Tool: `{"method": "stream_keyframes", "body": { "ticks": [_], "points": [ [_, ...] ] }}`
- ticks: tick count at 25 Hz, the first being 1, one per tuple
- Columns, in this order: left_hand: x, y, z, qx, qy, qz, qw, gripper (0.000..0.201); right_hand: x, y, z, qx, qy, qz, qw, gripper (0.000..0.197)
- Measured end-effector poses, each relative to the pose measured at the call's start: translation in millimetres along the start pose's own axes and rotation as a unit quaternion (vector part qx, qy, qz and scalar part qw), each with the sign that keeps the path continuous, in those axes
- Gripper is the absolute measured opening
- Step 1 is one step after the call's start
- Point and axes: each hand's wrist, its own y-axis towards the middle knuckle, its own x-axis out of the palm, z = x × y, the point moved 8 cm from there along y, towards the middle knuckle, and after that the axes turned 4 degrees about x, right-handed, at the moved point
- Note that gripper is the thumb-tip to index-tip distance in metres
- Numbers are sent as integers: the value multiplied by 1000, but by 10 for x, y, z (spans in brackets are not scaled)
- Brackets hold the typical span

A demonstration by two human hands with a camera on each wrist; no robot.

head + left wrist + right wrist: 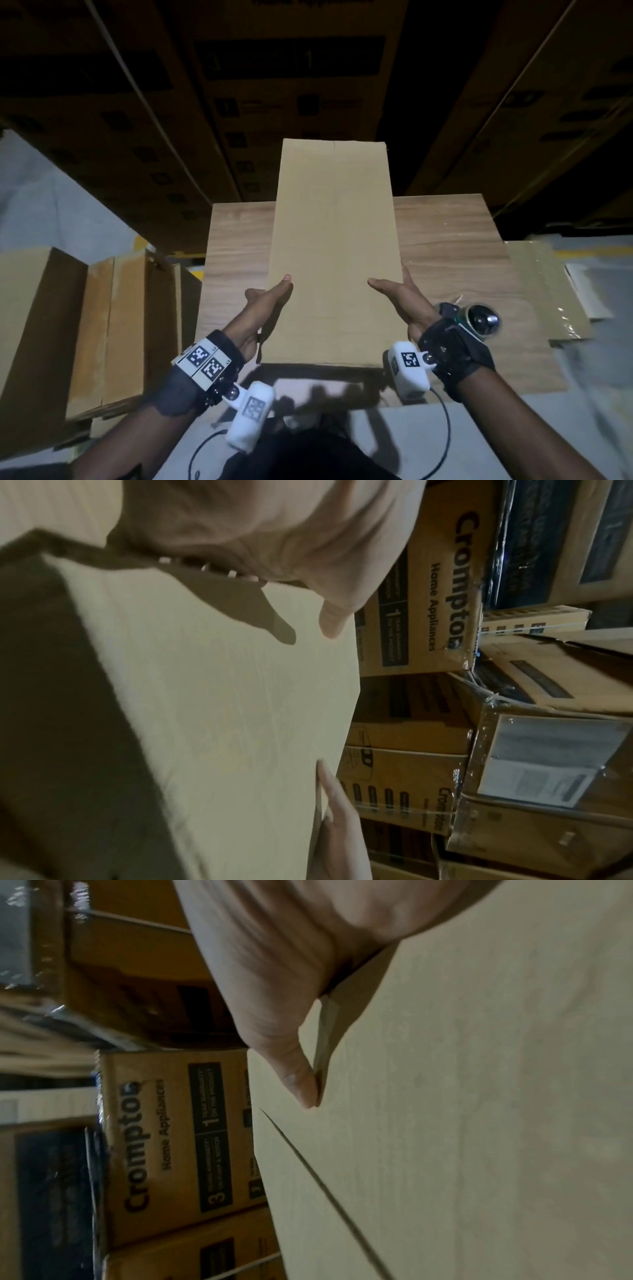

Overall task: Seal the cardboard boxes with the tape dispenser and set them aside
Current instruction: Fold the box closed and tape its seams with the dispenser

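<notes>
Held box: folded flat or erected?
Cannot tell for sure. The cardboard box shows one plain broad face, gripped at its side edges by the left hand and right hand; its depth stays hidden.

This is a warehouse or stockroom for boxed goods. Tall stacks of brown printed cardboard cartons [294,113] fill the far side, strapped with thin bands; the wrist views show them marked "Crompton Home Appliances" [441,588], some wrapped in clear plastic film [534,753]. A small wood-grain worktable [445,246] stands near, on a grey concrete floor [41,205] with a yellow painted line [575,253]. Plain open cardboard boxes [113,329] stand to the left, and flattened taped cardboard sheets [544,291] lie to the right.
</notes>
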Motion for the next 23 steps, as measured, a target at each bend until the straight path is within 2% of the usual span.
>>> {"method": "stream_keyframes", "body": {
  "ticks": [2, 4, 6, 8, 10, 11, 13, 14, 15, 16, 17, 18, 19, 20, 21, 22, 23],
  "points": [
    [-40, 59, 190, -10, -24, -56, 998, 65, -13, 1, -72, 0, 2, 0, 1000, 91],
    [-144, 129, 468, -2, -51, -65, 997, 46, -36, 11, -170, 37, 49, 17, 998, 90],
    [-178, 210, 722, 8, -80, -53, 995, 51, -25, -85, -305, 94, 113, 35, 988, 64],
    [-74, 195, 891, 9, -106, -53, 993, 63, 5, -182, -458, 120, 112, 51, 985, 29],
    [52, 159, 916, 11, -123, -62, 990, 64, 107, -201, -561, 123, 124, 63, 983, 18],
    [92, 196, 873, 15, -127, -71, 989, 74, 166, -143, -578, 114, 121, 56, 985, 21],
    [151, 327, 733, 31, -155, -81, 984, 105, 271, -43, -619, 85, 105, 45, 990, 50],
    [162, 348, 666, 40, -170, -77, 982, 112, 325, 16, -646, 74, 98, 39, 992, 61],
    [185, 234, 620, 25, -172, -60, 983, 109, 369, 108, -691, 64, 79, 32, 994, 64],
    [208, 102, 563, 11, -187, -43, 981, 93, 423, 173, -762, 53, 52, 20, 997, 60],
    [253, 36, 473, -2, -207, -40, 977, 68, 455, 231, -867, 41, 13, 16, 999, 57],
    [343, -44, 377, -22, -220, -58, 973, 43, 450, 326, -952, 28, -35, 8, 999, 60],
    [412, -158, 303, -47, -221, -86, 970, 35, 420, 442, -1008, 21, -93, 4, 995, 69],
    [472, -223, 227, -77, -220, -129, 964, 41, 336, 612, -1026, 20, -138, -1, 990, 80],
    [468, -261, 163, -103, -222, -158, 957, 54, 253, 772, -1026, 27, -168, -4, 985, 93],
    [421, -264, 135, -116, -225, -175, 952, 68, 236, 770, -1062, 46, -195, -6, 980, 102],
    [333, -212, 133, -121, -238, -175, 948, 76, 304, 560, -1177, 54, -214, 0, 975, 101]
  ]
}}
